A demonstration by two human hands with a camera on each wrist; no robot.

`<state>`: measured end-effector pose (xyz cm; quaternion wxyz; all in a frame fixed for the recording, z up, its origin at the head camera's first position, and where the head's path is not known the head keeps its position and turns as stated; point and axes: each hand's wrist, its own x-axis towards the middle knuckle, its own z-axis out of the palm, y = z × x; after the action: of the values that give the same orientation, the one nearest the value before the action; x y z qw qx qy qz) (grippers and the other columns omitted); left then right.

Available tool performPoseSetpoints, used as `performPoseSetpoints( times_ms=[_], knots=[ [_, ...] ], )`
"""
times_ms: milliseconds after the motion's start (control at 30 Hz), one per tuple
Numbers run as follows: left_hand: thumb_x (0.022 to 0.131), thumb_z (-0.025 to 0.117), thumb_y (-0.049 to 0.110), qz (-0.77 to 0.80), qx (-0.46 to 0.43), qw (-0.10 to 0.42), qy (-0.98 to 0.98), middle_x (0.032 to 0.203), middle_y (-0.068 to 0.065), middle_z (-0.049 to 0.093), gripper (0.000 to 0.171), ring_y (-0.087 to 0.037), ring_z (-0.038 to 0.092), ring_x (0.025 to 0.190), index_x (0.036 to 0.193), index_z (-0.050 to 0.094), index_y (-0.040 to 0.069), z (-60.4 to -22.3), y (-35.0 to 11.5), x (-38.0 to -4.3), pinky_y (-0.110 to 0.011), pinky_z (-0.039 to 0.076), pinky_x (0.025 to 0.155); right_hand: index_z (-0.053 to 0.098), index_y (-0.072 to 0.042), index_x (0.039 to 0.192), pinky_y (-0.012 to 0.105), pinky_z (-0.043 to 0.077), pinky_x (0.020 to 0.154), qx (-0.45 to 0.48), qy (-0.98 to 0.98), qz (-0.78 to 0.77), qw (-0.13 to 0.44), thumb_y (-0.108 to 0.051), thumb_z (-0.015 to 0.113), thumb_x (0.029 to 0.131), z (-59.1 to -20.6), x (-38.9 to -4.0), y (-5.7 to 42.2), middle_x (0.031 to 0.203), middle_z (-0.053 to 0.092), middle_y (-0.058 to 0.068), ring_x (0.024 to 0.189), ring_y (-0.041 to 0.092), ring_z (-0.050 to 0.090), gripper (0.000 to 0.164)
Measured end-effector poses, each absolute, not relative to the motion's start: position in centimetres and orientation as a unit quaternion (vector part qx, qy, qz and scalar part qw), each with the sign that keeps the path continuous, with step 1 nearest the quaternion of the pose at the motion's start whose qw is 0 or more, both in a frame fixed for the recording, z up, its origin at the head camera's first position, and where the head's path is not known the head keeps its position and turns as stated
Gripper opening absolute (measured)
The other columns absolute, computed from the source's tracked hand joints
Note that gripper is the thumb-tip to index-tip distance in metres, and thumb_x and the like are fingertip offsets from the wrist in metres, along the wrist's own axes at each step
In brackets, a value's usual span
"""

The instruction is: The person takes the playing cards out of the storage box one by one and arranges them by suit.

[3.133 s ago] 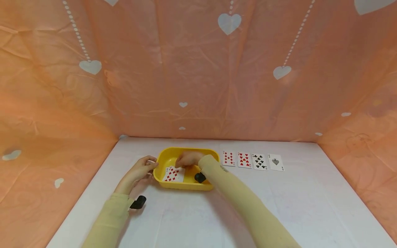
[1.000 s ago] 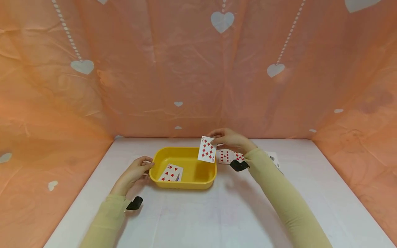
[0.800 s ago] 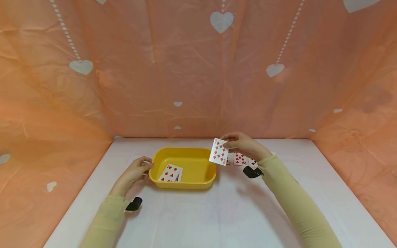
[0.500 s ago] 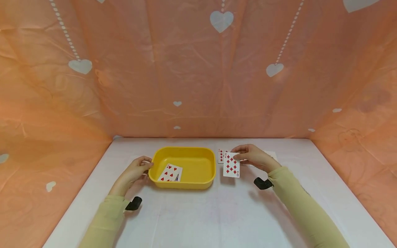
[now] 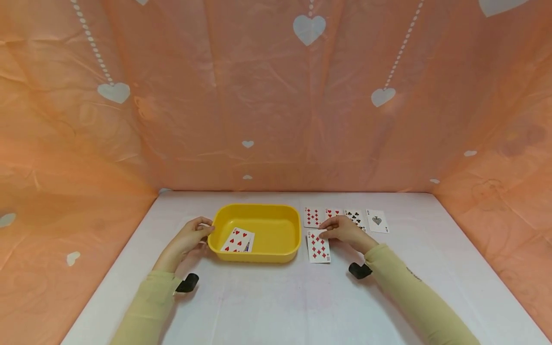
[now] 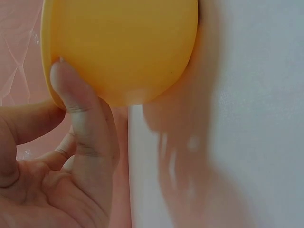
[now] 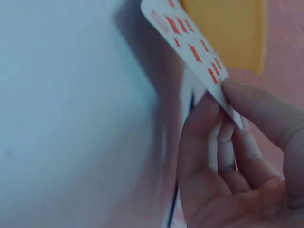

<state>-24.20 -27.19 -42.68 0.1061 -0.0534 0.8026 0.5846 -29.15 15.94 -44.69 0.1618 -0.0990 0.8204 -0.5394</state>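
Note:
My right hand (image 5: 346, 231) pinches a playing card (image 5: 318, 250), a diamonds card, by its upper right corner, between thumb and fingers. Low over the white table, the card is slightly tilted in the right wrist view. It sits right of a yellow plastic tub (image 5: 273, 235) and in front of a row of cards. My left hand (image 5: 188, 237) holds the tub's left rim, thumb (image 6: 76, 88) on one side and forefinger on the other. Inside the tub lies a hearts card (image 5: 237, 240), with part of another card showing under it.
Along the back right, the row has a diamonds card (image 5: 312, 217), a hearts card (image 5: 333, 213), a clubs card (image 5: 353, 216) and an ace of spades (image 5: 377, 221). My right fingers partly cover it. An orange cloth backdrop (image 5: 276, 158) stands behind the white table (image 5: 258, 302).
My right hand has lifted the diamonds card out of the tub, carried it right and lowered it before the row. A hearts card now shows in the tub. The left hand stays at the rim.

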Motion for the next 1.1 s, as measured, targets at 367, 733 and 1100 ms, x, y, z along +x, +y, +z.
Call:
performPoseSetpoints(
  times_ms=[367, 733, 1100],
  knots=[
    [0.100, 0.050, 0.013, 0.593, -0.046, 0.111, 0.796, 0.081, -0.005, 0.059, 0.031, -0.016, 0.057, 0.064, 0.123, 0.043, -0.005, -42.85, -27.18, -24.22, -0.030, 0.050, 0.058, 0.068, 0.004, 0.104, 0.028, 0.053, 0.069, -0.074, 0.842, -0.518, 0.131, 0.000, 0.075, 0.078, -45.35, -28.61, 15.59, 0.086, 0.067, 0.008, 0.074, 0.015, 0.062, 0.027],
    [0.101, 0.051, 0.018, 0.583, -0.045, 0.110, 0.804, 0.088, -0.010, 0.059, 0.035, -0.017, 0.057, 0.065, 0.126, 0.042, -0.004, -42.68, -27.29, -24.19, -0.031, 0.050, 0.056, 0.060, 0.011, 0.105, 0.031, 0.056, 0.067, -0.036, 0.821, -0.561, 0.097, 0.006, 0.075, 0.076, -45.71, -28.71, 15.24, 0.085, 0.067, 0.010, 0.070, 0.015, 0.064, 0.032],
    [0.100, 0.051, 0.015, 0.585, -0.053, 0.113, 0.801, 0.084, -0.008, 0.059, 0.031, -0.017, 0.057, 0.066, 0.123, 0.043, -0.004, -42.81, -27.32, -24.27, -0.031, 0.049, 0.058, 0.063, 0.008, 0.101, 0.027, 0.053, 0.067, -0.040, 0.848, -0.524, 0.074, 0.003, 0.077, 0.075, -45.38, -28.59, 15.32, 0.083, 0.067, 0.009, 0.071, 0.013, 0.063, 0.031]
  ],
)
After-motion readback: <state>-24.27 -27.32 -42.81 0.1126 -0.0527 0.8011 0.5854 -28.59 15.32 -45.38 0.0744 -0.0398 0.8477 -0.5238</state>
